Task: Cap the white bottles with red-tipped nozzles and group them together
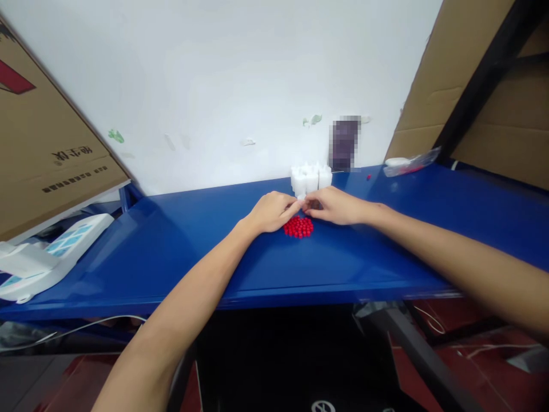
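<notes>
My left hand and my right hand meet over the middle of a blue table. Their fingertips are pinched together on a small white piece between them. Just below the fingers lies a cluster of several small red beads on the table. Behind the hands, against the white wall, stands a group of several small white plastic parts. One stray red bead lies further right.
A white electronic scale sits at the table's left end under a leaning cardboard box. More cardboard and a black frame bar stand at the right. A clear plastic bag lies at the back right. Red floor shows below the table's edge.
</notes>
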{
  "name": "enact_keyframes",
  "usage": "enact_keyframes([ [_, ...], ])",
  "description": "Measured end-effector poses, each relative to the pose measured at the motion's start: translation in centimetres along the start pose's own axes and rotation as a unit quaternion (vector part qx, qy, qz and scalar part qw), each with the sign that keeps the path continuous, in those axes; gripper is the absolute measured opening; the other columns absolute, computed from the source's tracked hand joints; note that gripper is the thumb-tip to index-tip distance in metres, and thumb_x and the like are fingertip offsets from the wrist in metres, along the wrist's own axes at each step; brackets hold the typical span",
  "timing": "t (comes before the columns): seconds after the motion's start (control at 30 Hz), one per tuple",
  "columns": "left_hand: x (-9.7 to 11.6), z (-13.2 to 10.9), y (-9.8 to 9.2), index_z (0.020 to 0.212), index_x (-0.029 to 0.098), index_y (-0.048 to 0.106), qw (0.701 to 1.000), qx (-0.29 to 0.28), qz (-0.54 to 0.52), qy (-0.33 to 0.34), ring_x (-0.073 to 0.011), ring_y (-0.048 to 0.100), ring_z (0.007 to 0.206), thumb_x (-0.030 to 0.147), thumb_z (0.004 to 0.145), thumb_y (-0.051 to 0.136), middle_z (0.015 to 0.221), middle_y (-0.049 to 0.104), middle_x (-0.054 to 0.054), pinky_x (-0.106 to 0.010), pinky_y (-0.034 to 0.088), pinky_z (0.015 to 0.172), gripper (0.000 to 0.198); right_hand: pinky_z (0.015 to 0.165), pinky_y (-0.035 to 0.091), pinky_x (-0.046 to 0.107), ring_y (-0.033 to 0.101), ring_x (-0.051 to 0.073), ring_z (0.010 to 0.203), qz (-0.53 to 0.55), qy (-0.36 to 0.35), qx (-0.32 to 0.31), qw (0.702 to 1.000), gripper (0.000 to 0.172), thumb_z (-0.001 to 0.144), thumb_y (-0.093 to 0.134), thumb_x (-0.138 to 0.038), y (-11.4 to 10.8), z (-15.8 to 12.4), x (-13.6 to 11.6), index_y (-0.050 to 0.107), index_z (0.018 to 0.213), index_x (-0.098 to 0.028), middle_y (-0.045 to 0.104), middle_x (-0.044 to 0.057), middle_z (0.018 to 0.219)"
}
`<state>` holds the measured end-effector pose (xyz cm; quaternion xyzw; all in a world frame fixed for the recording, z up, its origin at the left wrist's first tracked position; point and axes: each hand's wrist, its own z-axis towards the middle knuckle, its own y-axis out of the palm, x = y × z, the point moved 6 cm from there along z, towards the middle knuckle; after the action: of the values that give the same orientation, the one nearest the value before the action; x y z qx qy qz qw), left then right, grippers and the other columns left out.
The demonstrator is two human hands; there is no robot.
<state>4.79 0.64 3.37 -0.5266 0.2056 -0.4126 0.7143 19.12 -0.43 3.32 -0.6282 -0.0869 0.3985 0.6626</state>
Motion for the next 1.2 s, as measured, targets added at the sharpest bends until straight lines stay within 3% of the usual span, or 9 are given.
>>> enact_keyframes([
  [0.17,-2.2,-0.4,-0.1,0.078,0.017,0.074,0.998,0.009,-0.024,-0.052,-0.0177,0.064,0.068,0.050,0.107,0.033,0.075,0.074,-0.008,-0.031,0.040,0.067,0.061,0.080,0.052,0.032,0.072,0.020,0.087,0.043,0.026,0.006,0.999,0.018,0.091,0.062,-0.021,0.4,0.2,0.8,0.077,0.099,-0.016,0.080,0.007,0.101],
  [0.3,-3.2,-0.6,-0.2,0.079,0.017,0.075,0.997,0.017,-0.025,-0.074,-0.0175,0.064,0.068,0.051,0.107,0.032,0.073,0.073,-0.007,-0.031,0.041,0.068,0.061,0.079,0.052,0.032,0.072,0.020,0.086,0.046,0.029,0.021,0.998,0.018,0.090,0.064,-0.024,0.4,0.3,1.0,0.079,0.097,-0.017,0.081,0.006,0.099],
  [0.53,-3.0,-0.5,-0.2,0.082,0.017,0.076,0.997,0.012,-0.031,-0.072,-0.0177,0.068,0.072,0.052,0.108,0.031,0.078,0.076,-0.007,-0.030,0.043,0.070,0.063,0.075,0.051,0.033,0.069,0.020,0.081,0.052,0.018,-0.004,0.998,0.022,0.090,0.064,-0.030,0.5,0.2,0.9,0.079,0.097,-0.016,0.080,0.007,0.097],
  [1.2,-2.7,-0.5,-0.2,0.085,0.017,0.076,0.997,0.010,-0.024,-0.066,-0.0173,0.065,0.069,0.052,0.108,0.029,0.078,0.075,-0.007,-0.030,0.041,0.068,0.062,0.083,0.051,0.036,0.069,0.021,0.091,0.040,-0.066,-0.022,0.997,0.025,0.094,0.056,-0.026,0.7,0.0,0.7,0.079,0.102,-0.019,0.077,0.008,0.105],
])
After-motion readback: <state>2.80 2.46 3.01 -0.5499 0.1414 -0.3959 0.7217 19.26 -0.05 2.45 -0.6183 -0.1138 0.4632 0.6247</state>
